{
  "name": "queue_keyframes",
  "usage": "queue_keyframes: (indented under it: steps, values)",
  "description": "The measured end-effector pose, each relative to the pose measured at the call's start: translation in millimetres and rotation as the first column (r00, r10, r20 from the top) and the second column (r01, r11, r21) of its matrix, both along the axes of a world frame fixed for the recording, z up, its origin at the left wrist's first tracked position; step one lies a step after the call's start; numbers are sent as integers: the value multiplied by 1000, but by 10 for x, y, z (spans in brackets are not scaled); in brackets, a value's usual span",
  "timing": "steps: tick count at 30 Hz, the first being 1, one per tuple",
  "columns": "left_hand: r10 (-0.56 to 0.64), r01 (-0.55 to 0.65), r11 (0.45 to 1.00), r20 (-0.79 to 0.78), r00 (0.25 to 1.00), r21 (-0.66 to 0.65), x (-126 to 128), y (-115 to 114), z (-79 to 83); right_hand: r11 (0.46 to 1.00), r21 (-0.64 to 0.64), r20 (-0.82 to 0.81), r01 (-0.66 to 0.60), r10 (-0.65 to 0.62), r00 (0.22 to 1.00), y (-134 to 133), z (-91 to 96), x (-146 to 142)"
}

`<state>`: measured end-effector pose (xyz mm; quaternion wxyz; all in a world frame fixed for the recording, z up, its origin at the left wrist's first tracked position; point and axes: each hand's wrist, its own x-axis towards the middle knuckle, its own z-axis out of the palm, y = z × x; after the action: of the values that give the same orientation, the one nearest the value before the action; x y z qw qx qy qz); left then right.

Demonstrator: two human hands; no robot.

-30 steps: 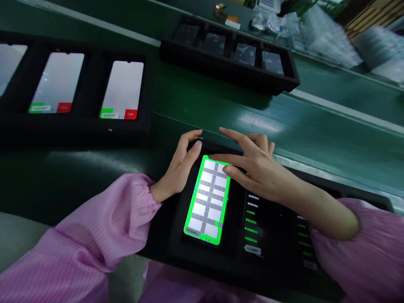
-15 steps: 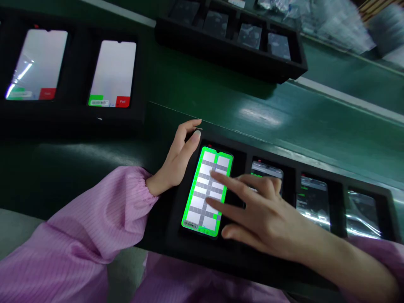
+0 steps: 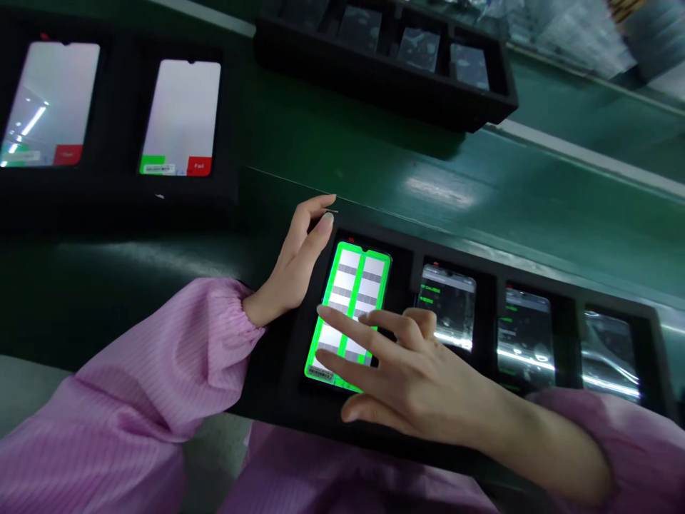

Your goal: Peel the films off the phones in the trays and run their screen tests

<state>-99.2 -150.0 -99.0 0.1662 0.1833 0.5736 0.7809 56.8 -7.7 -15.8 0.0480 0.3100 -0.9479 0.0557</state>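
A phone [image 3: 353, 285] with a green-bordered grid of grey and white squares on its screen lies in the leftmost slot of a black tray [image 3: 535, 268] in front of me. My right hand [image 3: 407, 371] is spread open over the phone's lower half, two fingertips touching the screen. My left hand [image 3: 294, 264] rests with curled fingers on the tray's left end, beside the phone's upper left corner. Both arms wear pink sleeves.
Three more phones [image 3: 448, 305] with dark screens fill the same tray's other slots. A second black tray [image 3: 118, 196] at the left holds phones with white screens [image 3: 182, 114]. A third tray [image 3: 385, 78] lies farther back on the green conveyor belt [image 3: 535, 207].
My right hand has slid down the phone's screen from its top to its lower half, and more grid squares have turned green. My left hand has stayed at the tray's edge.
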Motion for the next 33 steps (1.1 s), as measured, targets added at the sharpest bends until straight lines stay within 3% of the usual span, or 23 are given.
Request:
queue_keyframes:
  steps: [4, 16, 28, 33]
  values:
    - [3, -3, 1000, 9, 1000, -7, 1, -2, 4, 1000, 23, 10, 1, -1, 1000, 41, -4, -30]
    - [25, -26, 1000, -27, 999, -15, -3, 11, 24, 998, 31, 44, 61, -62, 997, 450, 88, 366]
    - [1, -1, 1000, 2, 1000, -2, -5, -1, -10, 991, 61, 29, 121, -123, 992, 489, 88, 206]
    - [7, -7, 1000, -9, 1000, -16, -5, 0, -14, 996, 40, 2, 82, -82, 997, 337, 55, 31]
